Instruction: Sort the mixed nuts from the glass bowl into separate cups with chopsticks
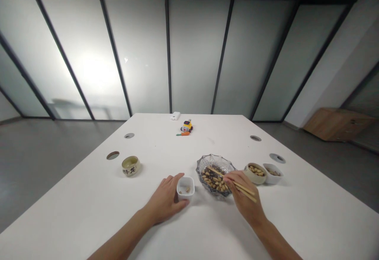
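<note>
My left hand [168,197] is wrapped round the side of a small white square cup [186,197], which stands on the table with a few small pale bits at its bottom. Chopsticks [247,192] are gripped in my right hand [243,195], their tips reaching down into a glass bowl [204,160]. That bowl, with a scalloped rim, holds a mix of pistachios [217,183] and dark seeds [209,175]. Whether the chopstick tips pinch anything is too small to tell.
Right of the glass bowl stand a ceramic bowl [255,178] of nuts and a white cup [272,178] with some contents. A ceramic bowl with lettering [130,169] is at left. Farther back lie a toy car [186,126], a toy carrot [183,134] and a white box [175,116].
</note>
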`<act>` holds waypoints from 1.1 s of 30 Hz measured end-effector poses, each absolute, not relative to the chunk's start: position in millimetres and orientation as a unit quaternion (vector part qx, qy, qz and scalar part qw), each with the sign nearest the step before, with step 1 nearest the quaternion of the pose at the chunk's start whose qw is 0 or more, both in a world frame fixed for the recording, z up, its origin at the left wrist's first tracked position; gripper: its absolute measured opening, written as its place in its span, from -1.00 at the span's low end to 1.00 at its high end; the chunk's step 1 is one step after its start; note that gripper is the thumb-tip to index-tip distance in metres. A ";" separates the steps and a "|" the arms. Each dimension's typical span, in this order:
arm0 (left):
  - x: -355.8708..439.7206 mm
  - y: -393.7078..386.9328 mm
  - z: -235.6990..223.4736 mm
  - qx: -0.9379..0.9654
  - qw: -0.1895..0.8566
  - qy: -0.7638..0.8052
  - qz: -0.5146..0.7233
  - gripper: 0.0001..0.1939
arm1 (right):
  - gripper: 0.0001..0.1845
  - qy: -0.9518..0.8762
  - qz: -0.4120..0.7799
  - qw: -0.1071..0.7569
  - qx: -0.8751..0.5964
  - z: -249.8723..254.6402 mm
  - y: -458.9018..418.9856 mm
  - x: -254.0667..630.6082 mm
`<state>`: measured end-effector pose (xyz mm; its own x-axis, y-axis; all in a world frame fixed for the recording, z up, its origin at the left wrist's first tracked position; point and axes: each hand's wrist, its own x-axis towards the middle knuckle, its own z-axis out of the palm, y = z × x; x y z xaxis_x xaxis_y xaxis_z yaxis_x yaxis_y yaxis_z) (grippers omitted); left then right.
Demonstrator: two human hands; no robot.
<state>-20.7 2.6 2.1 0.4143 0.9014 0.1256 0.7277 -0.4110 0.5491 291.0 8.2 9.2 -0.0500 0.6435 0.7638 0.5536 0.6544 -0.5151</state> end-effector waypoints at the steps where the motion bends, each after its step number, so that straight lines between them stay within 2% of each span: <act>1: -20.7 2.5 1.9 0.814 0.210 0.500 0.207 -0.19 | -0.77 -0.724 0.041 0.551 -0.413 9.6 8.2 290.6; 22: -19.6 3.2 4.3 0.813 0.220 0.505 0.191 -0.17 | -0.74 -0.717 0.038 0.551 -0.425 11.4 7.6 292.1; 33: -18.9 3.7 4.5 0.815 0.216 0.502 0.193 -0.18 | -0.86 -0.728 0.042 0.561 -0.393 8.9 10.6 294.1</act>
